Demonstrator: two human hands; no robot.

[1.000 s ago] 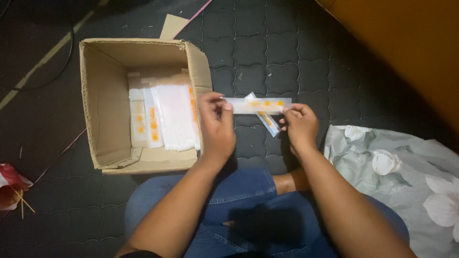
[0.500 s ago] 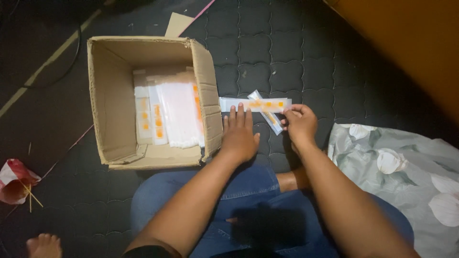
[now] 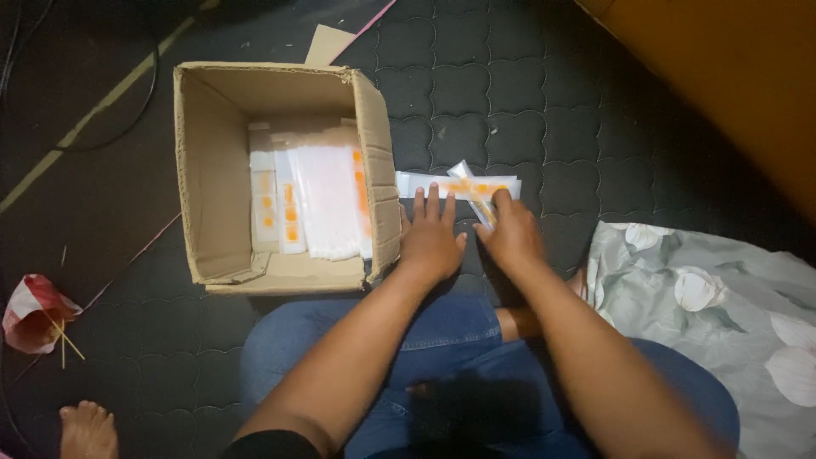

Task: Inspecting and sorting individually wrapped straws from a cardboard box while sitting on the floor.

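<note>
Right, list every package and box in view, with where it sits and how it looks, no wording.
Cardboard box: brown, open-topped, on the dark mat left of the hands.
White packets: long, flat, with orange marks, stacked inside the box against its right wall.
Single packet: long, white with orange patches, flat on the mat under the fingertips of the left hand and right hand.
Red and white wrapper: crumpled, at the far left edge.

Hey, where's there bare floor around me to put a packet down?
Bare dark mat lies beyond the flat packets, between the cardboard box and the orange panel. Crowded: left hand and right hand by the packets, floral cloth right.
</note>
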